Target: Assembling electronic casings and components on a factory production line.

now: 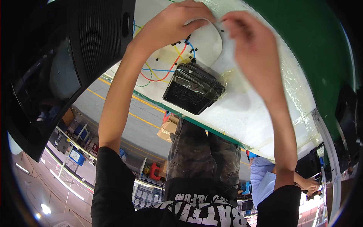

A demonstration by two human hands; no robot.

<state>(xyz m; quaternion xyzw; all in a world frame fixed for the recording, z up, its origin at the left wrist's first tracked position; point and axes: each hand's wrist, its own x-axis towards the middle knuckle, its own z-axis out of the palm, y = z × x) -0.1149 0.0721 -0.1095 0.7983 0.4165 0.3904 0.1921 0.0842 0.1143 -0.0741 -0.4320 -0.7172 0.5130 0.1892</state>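
Note:
My left hand (177, 24) is over the far part of the white table, fingers curled closed on something I cannot make out. A pale, thin, rounded shape (217, 39) curves below its fingertips; its kind is unclear. Close beside it on the right, my right hand (253, 41) has bent, pinched fingers, slightly blurred, hiding whatever is in them. Below the left hand lie red (172, 70), blue (159, 70) and yellow lines, which may be wires or markings. Several small black pieces (193, 55) are scattered there. A black box (193, 90) with clear tape holds many more.
The white tabletop (249, 117) has a plastic-like cover and a green edge. A large black ribbed object (100, 34) stands on the left. Green surface (302, 30) lies beyond at right. Another person's sleeve (262, 176) shows at lower right; shelves and a cardboard box (169, 128) are below.

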